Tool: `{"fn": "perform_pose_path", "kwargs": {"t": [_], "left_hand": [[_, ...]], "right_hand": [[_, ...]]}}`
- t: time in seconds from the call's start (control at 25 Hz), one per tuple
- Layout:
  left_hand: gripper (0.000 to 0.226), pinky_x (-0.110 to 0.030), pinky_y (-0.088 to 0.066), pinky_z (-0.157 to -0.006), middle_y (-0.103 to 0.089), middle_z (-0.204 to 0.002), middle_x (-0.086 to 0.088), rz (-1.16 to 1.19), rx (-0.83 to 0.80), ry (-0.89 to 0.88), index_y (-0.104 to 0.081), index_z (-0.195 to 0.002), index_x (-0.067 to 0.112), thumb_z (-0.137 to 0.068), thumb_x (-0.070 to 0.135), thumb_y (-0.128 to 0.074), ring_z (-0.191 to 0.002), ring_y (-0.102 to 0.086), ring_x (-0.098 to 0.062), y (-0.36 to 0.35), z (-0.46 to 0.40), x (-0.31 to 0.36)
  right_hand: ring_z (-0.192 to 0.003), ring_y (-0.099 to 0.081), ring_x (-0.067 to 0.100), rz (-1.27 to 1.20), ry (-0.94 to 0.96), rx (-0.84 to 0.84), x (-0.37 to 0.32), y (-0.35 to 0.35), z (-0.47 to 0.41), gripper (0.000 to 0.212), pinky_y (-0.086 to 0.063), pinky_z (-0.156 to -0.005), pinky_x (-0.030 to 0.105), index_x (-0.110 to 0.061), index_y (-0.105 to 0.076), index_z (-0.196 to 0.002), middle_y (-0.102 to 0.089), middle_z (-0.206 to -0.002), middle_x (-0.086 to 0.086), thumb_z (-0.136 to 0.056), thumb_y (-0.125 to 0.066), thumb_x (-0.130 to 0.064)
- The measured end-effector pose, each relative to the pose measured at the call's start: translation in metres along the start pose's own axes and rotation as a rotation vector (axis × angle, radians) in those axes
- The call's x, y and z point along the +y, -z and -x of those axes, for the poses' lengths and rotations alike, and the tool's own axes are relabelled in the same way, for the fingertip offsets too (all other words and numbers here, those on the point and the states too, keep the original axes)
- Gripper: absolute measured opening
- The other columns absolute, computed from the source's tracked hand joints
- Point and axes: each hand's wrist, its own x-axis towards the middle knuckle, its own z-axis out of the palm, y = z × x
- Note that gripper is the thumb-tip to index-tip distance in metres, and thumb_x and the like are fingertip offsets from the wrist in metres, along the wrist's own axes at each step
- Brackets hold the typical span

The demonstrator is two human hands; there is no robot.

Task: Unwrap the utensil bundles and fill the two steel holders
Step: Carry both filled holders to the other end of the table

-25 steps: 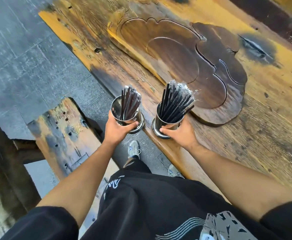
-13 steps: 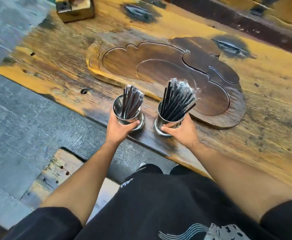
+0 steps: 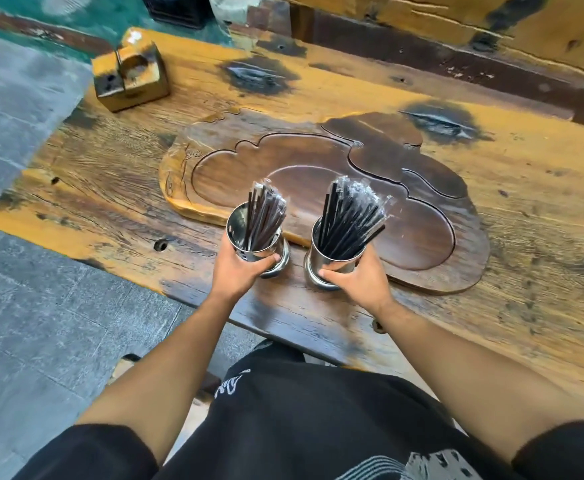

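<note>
Steel holders gripped, both full

L hand (image 3: pixel 236 268) wraps left holder (image 3: pixel 254 249), R hand (image 3: pixel 359 277) wraps right holder (image 3: pixel 335 263), both w/ black utensils (image 3: pixel 349 216), at near edge of wood table (image 3: pixel 526 209). Steel prob slick, top-heavy; hold low on body

A worn wooden table (image 3: pixel 491 237) carries a carved dark tray (image 3: pixel 318 181) just beyond the hands, a small wooden box (image 3: pixel 131 76) far beyond the left hand (image 3: pixel 238 268), and two steel holders (image 3: pixel 254 244) in the hands' grip.
</note>
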Motion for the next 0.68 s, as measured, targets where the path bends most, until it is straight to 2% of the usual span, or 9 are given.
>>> {"fn": "perform_pose_path", "kwargs": {"t": [0.08,0.24,0.36,0.48,0.6,0.68], "left_hand": [[0.09,-0.023,-0.044,-0.107,-0.063,-0.126,0.012,0.005,-0.023,-0.003,-0.045,-0.131,0.031,-0.059,0.033,-0.099,-0.121,-0.06,-0.006,0.004,-0.021,0.002],[0.091,-0.011,-0.044,-0.1,-0.066,-0.123,0.013,-0.025,-0.122,-0.047,-0.049,-0.136,0.023,-0.06,0.031,-0.099,-0.113,-0.059,0.011,0.011,-0.072,0.005],[0.084,-0.006,-0.046,-0.095,-0.066,-0.116,0.019,-0.023,-0.212,-0.057,-0.049,-0.128,0.025,-0.061,0.025,-0.099,-0.106,-0.06,0.018,0.016,-0.112,0.008],[0.085,-0.014,-0.047,-0.097,-0.067,-0.118,0.014,-0.005,-0.264,-0.065,-0.047,-0.127,0.029,-0.06,0.024,-0.1,-0.111,-0.063,0.007,0.017,-0.14,0.009],[0.088,-0.026,-0.049,-0.105,-0.067,-0.124,0.006,-0.022,-0.298,-0.09,-0.05,-0.126,0.032,-0.055,0.033,-0.101,-0.117,-0.065,-0.008,0.012,-0.168,0.012],[0.091,-0.036,-0.049,-0.11,-0.066,-0.127,0.004,-0.037,-0.316,-0.111,-0.051,-0.127,0.033,-0.051,0.041,-0.101,-0.121,-0.064,-0.01,0.004,-0.185,0.014]], "right_hand": [[-0.112,-0.063,0.005,0.0,-0.025,0.013,-0.008,-0.001,-0.009,0.082,-0.05,-0.1,0.031,-0.035,-0.049,-0.123,-0.07,-0.114,-0.015,-0.055,-0.092,-0.051],[-0.11,-0.065,0.005,0.042,-0.086,0.075,-0.02,-0.014,-0.03,0.089,-0.052,-0.099,0.031,-0.032,-0.05,-0.128,-0.072,-0.114,-0.014,-0.054,-0.09,-0.059],[-0.109,-0.065,0.007,0.005,-0.13,0.187,-0.035,-0.027,-0.047,0.086,-0.052,-0.101,0.031,-0.027,-0.052,-0.13,-0.071,-0.116,-0.013,-0.057,-0.092,-0.05],[-0.112,-0.064,0.013,-0.054,-0.18,0.257,-0.043,-0.035,-0.062,0.083,-0.05,-0.104,0.034,-0.025,-0.051,-0.126,-0.067,-0.12,-0.008,-0.059,-0.095,-0.042],[-0.113,-0.062,0.018,-0.061,-0.218,0.359,-0.04,-0.038,-0.079,0.086,-0.051,-0.104,0.041,-0.03,-0.05,-0.12,-0.056,-0.12,-0.002,-0.05,-0.095,-0.052],[-0.112,-0.064,0.017,-0.06,-0.232,0.371,-0.031,-0.034,-0.092,0.09,-0.053,-0.101,0.041,-0.034,-0.052,-0.121,-0.059,-0.119,-0.003,-0.047,-0.096,-0.057]]}}
